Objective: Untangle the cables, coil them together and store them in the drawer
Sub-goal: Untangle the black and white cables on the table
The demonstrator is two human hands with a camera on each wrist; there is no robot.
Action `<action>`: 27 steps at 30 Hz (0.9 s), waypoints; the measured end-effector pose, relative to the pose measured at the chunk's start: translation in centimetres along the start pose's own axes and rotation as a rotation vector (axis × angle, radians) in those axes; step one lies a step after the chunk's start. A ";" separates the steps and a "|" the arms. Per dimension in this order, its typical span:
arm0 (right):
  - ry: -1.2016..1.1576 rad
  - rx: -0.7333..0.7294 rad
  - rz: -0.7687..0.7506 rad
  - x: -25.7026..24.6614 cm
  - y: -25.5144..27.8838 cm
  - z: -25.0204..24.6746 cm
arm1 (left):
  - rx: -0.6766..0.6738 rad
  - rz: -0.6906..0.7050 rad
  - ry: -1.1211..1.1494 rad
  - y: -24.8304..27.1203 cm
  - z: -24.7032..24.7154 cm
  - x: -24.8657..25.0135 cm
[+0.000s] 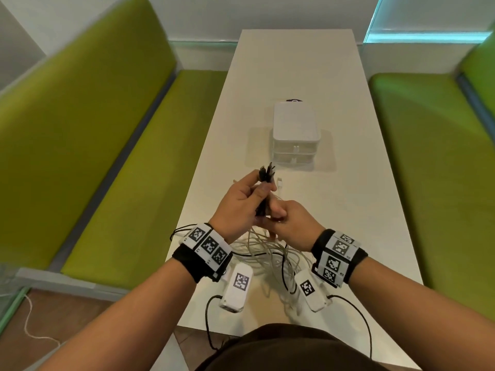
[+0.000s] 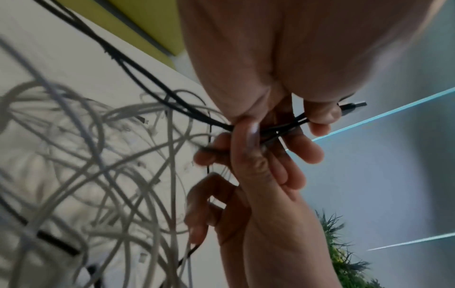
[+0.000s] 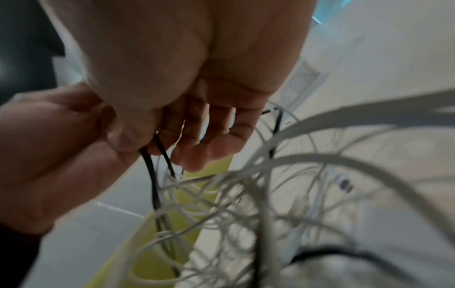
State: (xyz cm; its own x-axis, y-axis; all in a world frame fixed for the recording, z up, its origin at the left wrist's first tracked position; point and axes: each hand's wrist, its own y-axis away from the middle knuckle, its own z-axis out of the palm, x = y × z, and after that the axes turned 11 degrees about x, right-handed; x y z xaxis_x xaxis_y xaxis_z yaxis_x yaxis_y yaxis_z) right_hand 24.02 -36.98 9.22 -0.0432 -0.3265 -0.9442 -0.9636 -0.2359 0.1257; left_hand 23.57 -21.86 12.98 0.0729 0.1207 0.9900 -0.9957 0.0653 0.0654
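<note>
Both hands hover over the near end of the white table (image 1: 294, 62). My left hand (image 1: 261, 183) grips a bunch of black cables (image 1: 265, 174), their plugs sticking up past the fingers. Just below it, my right hand (image 1: 276, 212) pinches the same black strands between thumb and fingers. In the left wrist view the black cables (image 2: 283, 126) run through my left hand (image 2: 307, 120), with a USB plug (image 2: 352, 106) poking out. A loose tangle of white cables (image 1: 267, 253) hangs and lies under the hands. The small white drawer unit (image 1: 294, 124) stands further up the table, both drawers closed.
Green benches (image 1: 120, 156) flank the table on both sides. Two white marker boxes (image 1: 237, 287) lie by the near table edge under my wrists, with black leads trailing off. A small dark object (image 1: 294, 100) sits behind the drawer unit. A white plug (image 1: 280, 181) shows beside my fingers.
</note>
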 end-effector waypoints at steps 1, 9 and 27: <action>0.117 -0.019 -0.018 0.3 -0.2 -0.3 | -0.002 0.014 -0.021 0.1 0.0 0.2; 0.657 0.128 -0.159 1.7 -0.9 -2.4 | -0.033 0.188 -0.682 -1.2 -2.7 1.8; 0.510 0.133 -0.205 2.3 -1.2 -4.1 | 0.147 0.519 -1.114 -1.2 -4.3 3.0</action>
State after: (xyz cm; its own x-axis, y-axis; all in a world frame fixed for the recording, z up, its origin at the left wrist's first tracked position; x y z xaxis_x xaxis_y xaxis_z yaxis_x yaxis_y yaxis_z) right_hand 26.12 -41.19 8.19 0.2491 -0.6949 -0.6746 -0.9653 -0.2342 -0.1152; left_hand 25.26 -17.31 15.32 -0.3489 -0.8138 0.4647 -0.8943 0.1410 -0.4246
